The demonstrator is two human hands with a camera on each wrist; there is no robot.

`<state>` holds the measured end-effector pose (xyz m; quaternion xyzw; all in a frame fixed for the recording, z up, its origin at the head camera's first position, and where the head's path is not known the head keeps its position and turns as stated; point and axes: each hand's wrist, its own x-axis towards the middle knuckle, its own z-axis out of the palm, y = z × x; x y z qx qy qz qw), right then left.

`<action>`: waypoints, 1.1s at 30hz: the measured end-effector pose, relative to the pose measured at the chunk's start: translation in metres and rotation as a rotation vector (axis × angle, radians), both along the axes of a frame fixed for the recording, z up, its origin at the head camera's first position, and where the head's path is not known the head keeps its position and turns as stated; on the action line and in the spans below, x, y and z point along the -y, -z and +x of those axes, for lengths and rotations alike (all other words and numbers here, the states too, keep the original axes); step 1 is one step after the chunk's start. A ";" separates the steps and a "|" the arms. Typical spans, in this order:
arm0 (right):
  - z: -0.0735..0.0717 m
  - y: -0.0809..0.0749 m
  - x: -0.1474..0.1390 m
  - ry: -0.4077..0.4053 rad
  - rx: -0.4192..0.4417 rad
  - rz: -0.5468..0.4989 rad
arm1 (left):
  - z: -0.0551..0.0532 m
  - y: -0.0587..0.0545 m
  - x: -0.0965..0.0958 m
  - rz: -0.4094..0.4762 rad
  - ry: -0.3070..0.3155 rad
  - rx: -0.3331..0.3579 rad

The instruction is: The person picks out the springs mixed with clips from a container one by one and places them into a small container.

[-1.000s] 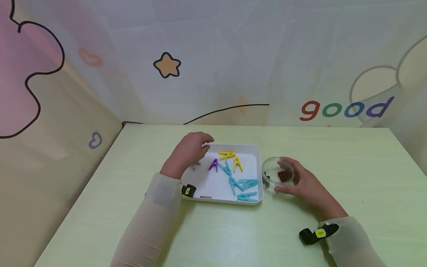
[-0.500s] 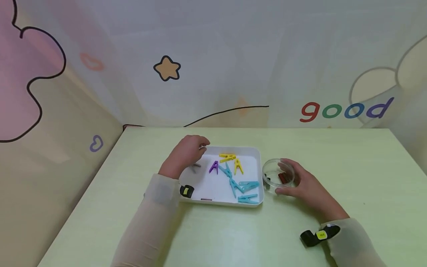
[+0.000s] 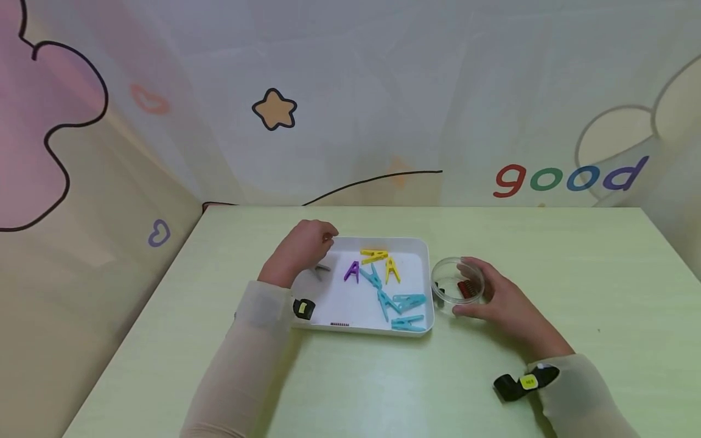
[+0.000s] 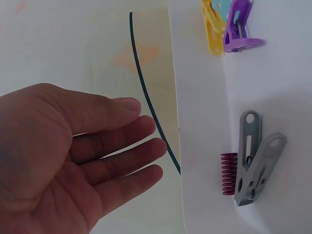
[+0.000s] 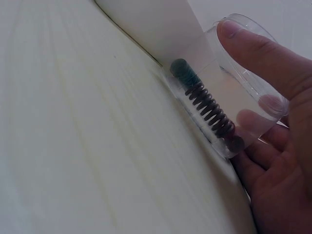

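Note:
My left hand [image 3: 303, 246] hovers by the back left side of the white tray [image 3: 350, 301], fingers loosely bent. In the left wrist view nothing lies in its palm. Closest to it in the tray are a grey clothespin [image 4: 251, 161] and a dark red spring [image 4: 228, 174]. My right hand [image 3: 501, 304] grips a clear round container [image 3: 457, 302] against the tray's right side, thumb in front and fingers behind. Inside it lie a dark coil spring [image 5: 210, 109], a green spring [image 5: 183, 70] and something reddish, partly hidden.
Several blue clothespins [image 3: 408, 302], two yellow clothespins [image 3: 391, 269] and a purple clothespin [image 3: 352, 272] are spread over the tray. Another small spring [image 3: 339, 324] shows at its front edge. The pale table [image 3: 361, 383] ends at a printed backdrop [image 3: 356, 109].
My left hand has drawn slightly to the left, uncovering more of the grey clothespin, and its fingers have come closer together. The right hand and container stay in place.

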<state>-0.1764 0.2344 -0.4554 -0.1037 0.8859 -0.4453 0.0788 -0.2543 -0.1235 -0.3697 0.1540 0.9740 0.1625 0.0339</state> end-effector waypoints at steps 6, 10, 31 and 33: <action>-0.001 0.002 -0.001 -0.002 -0.007 -0.004 | -0.003 0.001 0.000 0.002 -0.023 0.046; -0.001 0.002 -0.001 0.001 -0.005 -0.007 | -0.005 0.002 0.000 -0.007 -0.026 0.052; -0.002 0.001 -0.001 0.006 0.009 0.005 | -0.012 0.014 0.007 -0.075 -0.057 0.092; -0.002 0.002 -0.001 0.006 0.010 0.003 | -0.013 0.016 0.007 -0.081 -0.059 0.096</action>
